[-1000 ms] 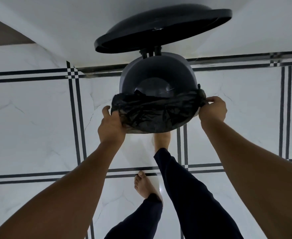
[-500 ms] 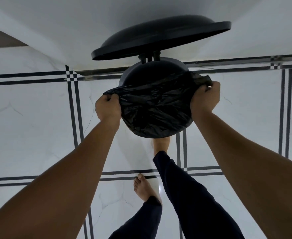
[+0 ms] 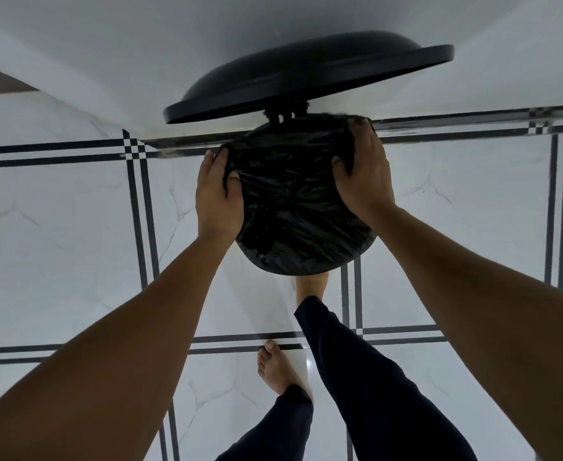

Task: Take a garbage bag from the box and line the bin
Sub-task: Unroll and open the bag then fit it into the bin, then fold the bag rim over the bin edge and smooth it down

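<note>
A person stands over a round bin whose black lid [image 3: 306,74] is raised, a black garbage bag [image 3: 293,201] stretched across its mouth. The left hand [image 3: 218,191] and right hand [image 3: 361,174] each grasp the bag at opposite sides of the rim. One bare foot [image 3: 310,284] sits at the bin's base on the white tiled floor [image 3: 57,227].

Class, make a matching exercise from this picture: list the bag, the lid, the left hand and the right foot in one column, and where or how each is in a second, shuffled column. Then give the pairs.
Things:
1. bag
2. lid
3. left hand
4. right foot

Places or states:
A. raised open, tilted above the bin
B. at the bin's front base, toes hidden
C. stretched over the bin's top
D. pressing the bag at the bin's left side

Pairs: 1-C, 2-A, 3-D, 4-B
</note>
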### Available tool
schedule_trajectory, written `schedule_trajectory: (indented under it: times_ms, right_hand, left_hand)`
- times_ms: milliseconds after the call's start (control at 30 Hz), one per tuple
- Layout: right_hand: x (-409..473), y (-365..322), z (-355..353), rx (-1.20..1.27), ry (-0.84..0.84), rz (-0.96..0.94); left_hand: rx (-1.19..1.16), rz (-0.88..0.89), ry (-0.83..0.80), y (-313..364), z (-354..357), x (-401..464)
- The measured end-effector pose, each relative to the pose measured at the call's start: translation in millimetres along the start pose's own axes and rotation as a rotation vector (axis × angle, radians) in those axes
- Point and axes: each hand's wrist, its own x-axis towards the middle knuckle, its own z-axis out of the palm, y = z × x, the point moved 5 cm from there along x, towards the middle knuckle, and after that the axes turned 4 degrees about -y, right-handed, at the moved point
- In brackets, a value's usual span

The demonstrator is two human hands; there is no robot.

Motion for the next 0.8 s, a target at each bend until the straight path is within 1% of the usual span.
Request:
schedule_trajectory:
  times_ms: [67, 167, 233, 267, 367, 433, 500, 567, 633, 700, 800]
  right_hand:
    - [10.1, 2.4, 3.9, -0.040, -0.039, 0.030]
    - [18.6, 1.4, 0.4, -0.061, -0.030, 0.062]
    - [22.5, 2.0, -1.6, -0.056, -0.026, 0.082]
    - [23.9, 3.0, -2.1, -0.059, -0.030, 0.095]
    - [27.8, 6.3, -4.1, -0.086, -0.044, 0.134]
    - [29.5, 9.2, -5.9, -0.073, -0.030, 0.165]
    - [28.6, 11.3, -6.3, -0.003, 0.001, 0.186]
    - [26.8, 12.4, -4.8, 0.047, 0.035, 0.178]
    - [25.6, 13.0, -3.7, 0.008, 0.051, 0.146]
    - [26.2, 14.3, -2.9, -0.054, 0.038, 0.124]
    - [27.8, 17.6, -3.3, -0.087, 0.018, 0.091]
  left_hand:
    - [0.011, 0.039, -0.021, -0.4, 1.8, 4.3]
    - [0.034, 0.098, -0.053, -0.2, 4.3, 9.3]
    - [0.006, 0.097, -0.077, 0.9, 5.5, 14.4]
    - [-0.036, 0.063, -0.087, 0.5, 5.1, 17.7]
    - [-0.227, -0.141, -0.101, -4.6, 2.2, 28.1]
    - [-0.297, -0.235, -0.112, -6.2, 0.5, 33.5]
    - [-0.369, -0.294, -0.121, -8.1, 0.5, 35.5]
    - [-0.443, -0.314, -0.068, -10.2, 1.6, 37.3]
    - [-0.453, -0.301, 0.031, -10.9, 0.9, 36.7]
    - [-0.391, -0.237, 0.096, -9.0, -0.5, 34.4]
    - [-0.193, -0.002, 0.074, -1.3, 0.3, 24.3]
